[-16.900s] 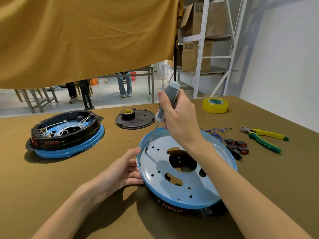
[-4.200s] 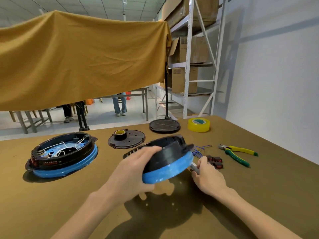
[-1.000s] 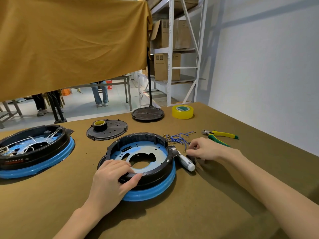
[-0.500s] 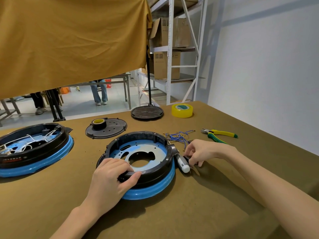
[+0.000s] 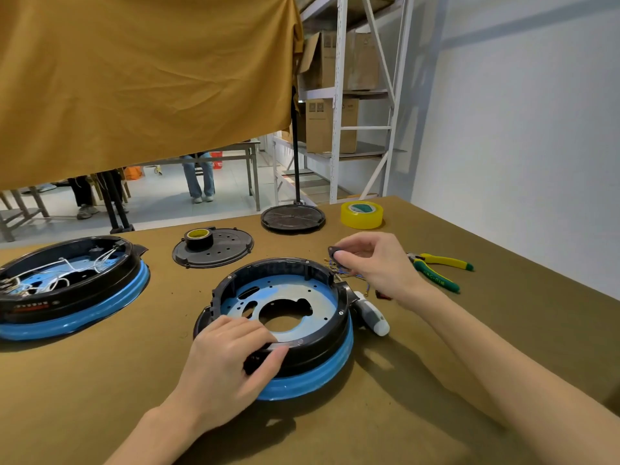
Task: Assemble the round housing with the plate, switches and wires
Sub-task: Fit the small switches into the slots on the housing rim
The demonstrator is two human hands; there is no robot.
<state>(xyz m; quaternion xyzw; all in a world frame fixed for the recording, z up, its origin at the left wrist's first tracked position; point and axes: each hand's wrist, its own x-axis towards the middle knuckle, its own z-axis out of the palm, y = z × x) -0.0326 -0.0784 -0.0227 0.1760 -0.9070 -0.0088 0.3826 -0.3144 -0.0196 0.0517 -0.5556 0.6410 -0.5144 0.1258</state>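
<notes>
Black-and-blue round housing (image 5: pixel 278 330), open side up, is set on the table (image 5: pixel 469 330).
Its near rim is clasped by the left hand (image 5: pixel 224 360); a small black part (image 5: pixel 334 252) is pinched in the right hand's (image 5: pixel 372 263) grip, above blue wires (image 5: pixel 339 268) beyond the housing.

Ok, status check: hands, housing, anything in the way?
Left hand grips housing near rim. Right hand pinches small black part above wires. Screwdriver lies beside housing; inside unobstructed.
</notes>
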